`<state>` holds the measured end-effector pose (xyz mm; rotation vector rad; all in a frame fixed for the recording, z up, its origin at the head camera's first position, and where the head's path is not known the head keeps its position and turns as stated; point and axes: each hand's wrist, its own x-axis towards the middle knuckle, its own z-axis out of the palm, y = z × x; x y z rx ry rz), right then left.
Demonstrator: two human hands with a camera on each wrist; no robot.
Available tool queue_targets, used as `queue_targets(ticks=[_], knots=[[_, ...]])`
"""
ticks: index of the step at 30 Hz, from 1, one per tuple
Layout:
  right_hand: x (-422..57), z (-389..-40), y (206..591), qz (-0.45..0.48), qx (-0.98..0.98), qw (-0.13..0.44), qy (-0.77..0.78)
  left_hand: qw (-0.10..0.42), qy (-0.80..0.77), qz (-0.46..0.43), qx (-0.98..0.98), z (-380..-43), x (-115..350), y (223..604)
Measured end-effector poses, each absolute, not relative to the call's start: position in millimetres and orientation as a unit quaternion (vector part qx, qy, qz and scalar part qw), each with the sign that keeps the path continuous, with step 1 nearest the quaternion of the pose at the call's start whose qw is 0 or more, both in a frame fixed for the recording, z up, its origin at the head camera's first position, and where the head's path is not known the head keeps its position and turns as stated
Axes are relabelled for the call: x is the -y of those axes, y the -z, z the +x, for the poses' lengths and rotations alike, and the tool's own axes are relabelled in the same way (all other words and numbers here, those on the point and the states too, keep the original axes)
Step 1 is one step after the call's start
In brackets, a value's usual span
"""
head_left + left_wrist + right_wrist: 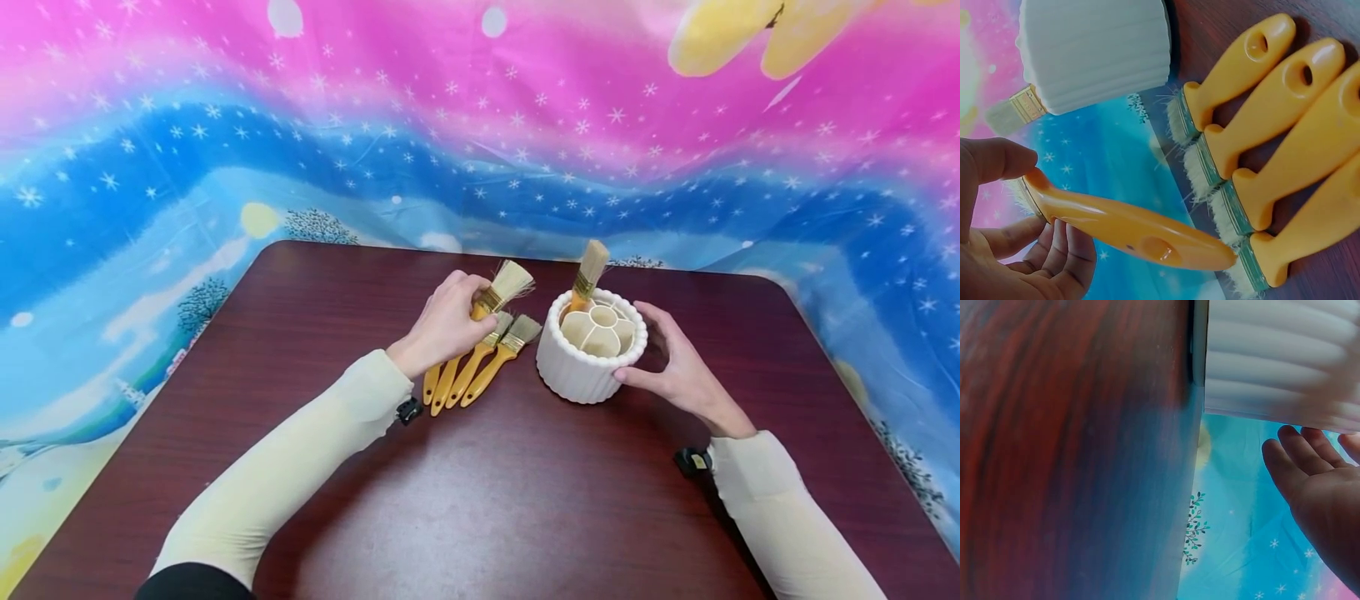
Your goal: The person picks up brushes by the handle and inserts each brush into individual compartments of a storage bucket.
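Observation:
My left hand (453,318) pinches a paintbrush (1129,222) at its metal band, thumb on one side and fingers on the other. Its pale bristles point away from me in the head view, and the yellow handle hangs over several similar paintbrushes (489,375) lying side by side on the table. To their right stands a white ribbed brush holder (576,375) with petal-shaped compartments inside. One paintbrush (590,271) stands in its back left compartment, bristles up. My right hand (678,371) holds the holder's right side, thumb in front and fingers behind near the rim.
The dark red-brown table (450,517) has a glossy top with rounded far corners. Behind it hangs a pink and blue cloth (420,158) printed with snowflakes, meeting the table's far and side edges.

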<state>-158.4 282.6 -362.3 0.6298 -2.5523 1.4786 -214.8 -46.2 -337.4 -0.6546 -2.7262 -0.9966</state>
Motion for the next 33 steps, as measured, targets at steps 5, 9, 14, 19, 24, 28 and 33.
queue_targets(ticks=[5, 9, 14, 19, 24, 28, 33], knots=[[-283.0, -157.7, 362.2, 0.205, 0.845, 0.061, -0.490, 0.090, 0.347, -0.223, 0.906, -213.1, 41.0, 336.7], [-282.9, -158.3, 362.8, 0.211, 0.840, 0.063, -0.496, 0.092, 0.358, -0.223, 0.902, -212.0, 37.3, 336.3], [-282.7, -159.3, 363.8, 0.218, 0.833, 0.064, -0.504, 0.102, 0.365, -0.229, 0.896, -210.1, 34.4, 335.2], [-283.0, -160.2, 364.4, 0.223, 0.829, 0.063, -0.509, 0.117, 0.376, -0.240, 0.887, -210.1, 33.0, 335.0], [-283.0, -160.6, 364.2, 0.221, 0.832, 0.063, -0.505, 0.122, 0.388, -0.246, 0.880, -211.0, 31.6, 334.8], [-282.7, -160.1, 363.8, 0.215, 0.834, 0.061, -0.504, 0.119, 0.395, -0.248, 0.877, -210.3, 28.8, 333.2], [-282.6, -158.6, 363.6, 0.207, 0.839, 0.058, -0.500, 0.115, 0.401, -0.256, 0.872, -207.1, 24.6, 330.1]])
